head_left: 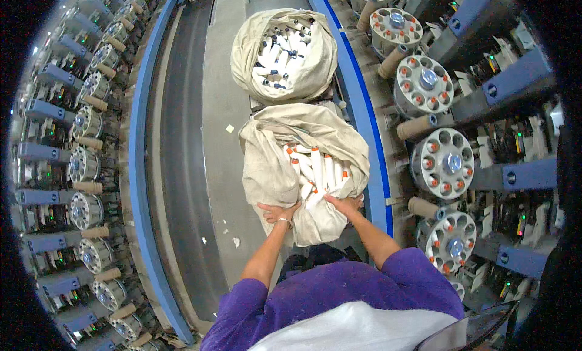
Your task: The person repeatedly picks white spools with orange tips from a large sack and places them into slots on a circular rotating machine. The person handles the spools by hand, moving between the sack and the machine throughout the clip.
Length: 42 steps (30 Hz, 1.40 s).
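Observation:
A beige cloth sack (270,157) stands in front of me, holding several white yarn bobbins (316,167) with orange tips. At its near left side, my left hand (277,212) grips the cloth, its fingers against the outside. My right hand (345,204) holds the near right part of the rim, thumb toward the opening and fingers partly hidden in the folds. Between both hands the near flap of the sack hangs down toward me. Some bobbins are covered by the folded cloth at the left of the opening.
Beyond it stands a second beige sack (242,66) of white bobbins with dark tips. Winding machines with round bobbin magazines (445,163) line the right, and more magazines (85,163) the left. Blue rails (138,169) edge the aisle. White scraps (236,242) lie on the floor.

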Tool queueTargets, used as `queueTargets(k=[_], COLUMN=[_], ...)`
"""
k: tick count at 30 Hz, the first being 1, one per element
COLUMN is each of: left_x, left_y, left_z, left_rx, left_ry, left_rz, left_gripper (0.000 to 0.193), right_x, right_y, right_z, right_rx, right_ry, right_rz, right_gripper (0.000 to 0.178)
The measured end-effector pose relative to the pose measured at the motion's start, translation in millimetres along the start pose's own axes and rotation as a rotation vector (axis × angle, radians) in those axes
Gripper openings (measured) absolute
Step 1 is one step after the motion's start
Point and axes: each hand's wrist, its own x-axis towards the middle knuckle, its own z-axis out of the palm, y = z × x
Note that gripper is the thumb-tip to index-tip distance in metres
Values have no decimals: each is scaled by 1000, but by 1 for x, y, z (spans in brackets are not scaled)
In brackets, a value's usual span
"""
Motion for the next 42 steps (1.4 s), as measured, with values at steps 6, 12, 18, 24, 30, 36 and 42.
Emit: queueTargets(k=[6,12,18,24,30,36,42], left_x=[46,93,142,196,245,304,376], left_y=[136,272,421,558,697,845,979], left_z=[-23,-35,-40,-47,-57,-65,-48], left_rx=[-43,-41,4,-34,-69,-66,-40], left_ry=[-24,-68,-84,-81,-60,-41,19], left_rz=[17,16,-3,10,31,37,111], left_gripper=[162,159,162,160,158,159,160], right_x=[71,154,266,358,452,562,704], right_y=[-125,-231,-330,-433,-547,-656,-743], right_z=[-63,-114,-155,-208,-261,-295,-324], right_rx=[-14,-54,-73,-76,67,29,80], right_ry=[4,14,16,14,-169,-33,-89], right_rz=[-32,-19,-19,-87,-227,-87,-208], right_gripper=[142,142,145,143,137,135,131])
